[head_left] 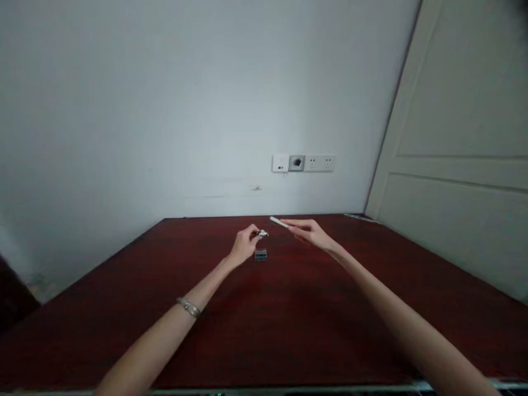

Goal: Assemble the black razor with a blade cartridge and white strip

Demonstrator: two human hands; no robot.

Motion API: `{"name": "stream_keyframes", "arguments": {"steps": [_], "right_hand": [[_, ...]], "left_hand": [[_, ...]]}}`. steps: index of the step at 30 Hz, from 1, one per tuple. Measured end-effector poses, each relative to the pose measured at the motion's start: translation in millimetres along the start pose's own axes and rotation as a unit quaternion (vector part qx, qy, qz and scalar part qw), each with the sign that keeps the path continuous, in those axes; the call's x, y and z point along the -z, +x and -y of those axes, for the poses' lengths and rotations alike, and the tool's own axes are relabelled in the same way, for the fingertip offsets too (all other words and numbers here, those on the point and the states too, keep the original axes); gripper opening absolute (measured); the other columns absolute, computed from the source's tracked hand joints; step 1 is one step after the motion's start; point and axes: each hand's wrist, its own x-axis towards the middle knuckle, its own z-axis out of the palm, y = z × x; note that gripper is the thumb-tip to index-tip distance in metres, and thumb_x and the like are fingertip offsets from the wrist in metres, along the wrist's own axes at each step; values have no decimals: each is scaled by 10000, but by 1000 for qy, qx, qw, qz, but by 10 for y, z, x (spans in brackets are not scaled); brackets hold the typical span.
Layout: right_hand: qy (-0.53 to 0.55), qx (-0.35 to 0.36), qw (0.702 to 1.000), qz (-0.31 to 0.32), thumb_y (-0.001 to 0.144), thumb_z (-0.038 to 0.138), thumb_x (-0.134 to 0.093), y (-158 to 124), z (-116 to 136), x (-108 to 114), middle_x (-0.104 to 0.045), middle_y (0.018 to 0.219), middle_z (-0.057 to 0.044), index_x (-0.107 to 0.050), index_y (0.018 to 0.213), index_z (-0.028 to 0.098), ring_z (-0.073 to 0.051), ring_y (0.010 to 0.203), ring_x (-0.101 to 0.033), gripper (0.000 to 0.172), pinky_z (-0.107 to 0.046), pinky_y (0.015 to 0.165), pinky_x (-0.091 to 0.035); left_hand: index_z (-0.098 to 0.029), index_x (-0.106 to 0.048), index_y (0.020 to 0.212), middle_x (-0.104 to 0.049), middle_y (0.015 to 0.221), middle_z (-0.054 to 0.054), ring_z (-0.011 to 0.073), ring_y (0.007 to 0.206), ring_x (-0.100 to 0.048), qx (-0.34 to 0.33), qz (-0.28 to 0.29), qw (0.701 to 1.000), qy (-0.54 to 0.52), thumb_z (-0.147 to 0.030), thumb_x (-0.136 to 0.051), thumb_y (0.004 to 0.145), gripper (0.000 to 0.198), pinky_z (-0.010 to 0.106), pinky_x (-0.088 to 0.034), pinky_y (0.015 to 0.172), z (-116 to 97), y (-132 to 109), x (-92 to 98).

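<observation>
My left hand (246, 242) pinches a small white and dark object (263, 233) between thumb and fingers, above the table. Its kind is too small to make out. In my right hand (308, 231) is a slim white stick-like object (279, 222), held near its right end, with the free end pointing left and slightly up. The two held things are close together but apart. Just below them on the table sits a small clear box (260, 254) with something dark in it, beside my left fingertips.
The dark red tabletop (289, 319) runs back to a pale wall (185, 110). Sockets and switches (319, 163) are set in the wall behind my right hand. A panelled white door or cabinet (454, 165) stands along the right edge.
</observation>
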Motion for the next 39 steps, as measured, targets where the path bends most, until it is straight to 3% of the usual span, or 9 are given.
{"name": "stream_keyframes", "arguments": {"steps": [4,8,10,14,17,21,25,28,39], "right_hand": [[-42,23,997,58,788,394,-531,2,133,-50,-669,789,-25,-595,1134,194,-109,603,-527,405,-233,558,-390],[-60,61,989,122,788,378,-531,-24,192,-103,-633,1092,-45,-620,1093,233,-195,940,-585,350,-326,829,-423],[-61,62,986,141,794,373,-523,-38,195,-121,-622,1111,-42,-615,1098,233,-204,990,-576,347,-347,872,-414],[-69,62,990,102,814,358,-497,-44,178,-150,-609,1128,-40,-585,1133,224,-203,996,-577,357,-366,879,-420],[-81,65,984,146,805,340,-517,-39,169,-170,-623,1102,-36,-602,1112,227,-200,966,-594,338,-357,865,-434],[-78,76,990,94,827,331,-484,-38,166,-173,-593,1151,-27,-577,1141,239,-203,1030,-564,340,-371,907,-406],[-85,71,986,127,816,338,-502,-42,168,-167,-611,1123,-31,-600,1113,234,-207,1000,-580,330,-366,888,-419],[-91,67,989,95,824,339,-488,-42,173,-174,-602,1137,-31,-585,1133,242,-203,1008,-573,338,-364,889,-415],[-52,39,991,113,792,396,-523,-55,120,-162,-629,1095,-48,-610,1104,215,-218,979,-584,371,-373,876,-422]], "left_hand": [[-153,-587,824,-654,770,11,113,682,-579,-4,30,1000,4,-141,-498,754,114,201,-417,642,30,-11,36],[-161,-594,829,-667,884,37,138,839,-607,-28,41,998,-34,-89,-471,734,171,227,-438,737,69,-6,41],[-163,-595,820,-667,919,48,147,885,-608,-35,46,997,-51,-74,-466,724,184,241,-441,765,77,4,41],[-161,-597,794,-672,888,49,152,855,-617,-43,64,996,-50,-64,-469,715,179,244,-447,750,61,20,46],[-157,-600,805,-669,867,49,145,812,-616,-48,66,996,-38,-58,-461,719,191,236,-444,725,33,19,56],[-155,-603,817,-668,833,41,138,764,-611,-45,76,996,-19,-46,-455,713,211,225,-439,699,9,11,68],[-151,-606,821,-667,826,40,136,747,-605,-49,80,996,-10,-50,-456,715,209,226,-434,700,18,6,67],[-154,-611,818,-666,806,32,132,720,-601,-45,79,996,-8,-53,-462,712,208,223,-433,684,27,5,66],[-157,-626,797,-660,767,18,124,696,-588,-46,83,996,-7,-70,-487,706,187,214,-430,676,-2,25,97]]}}
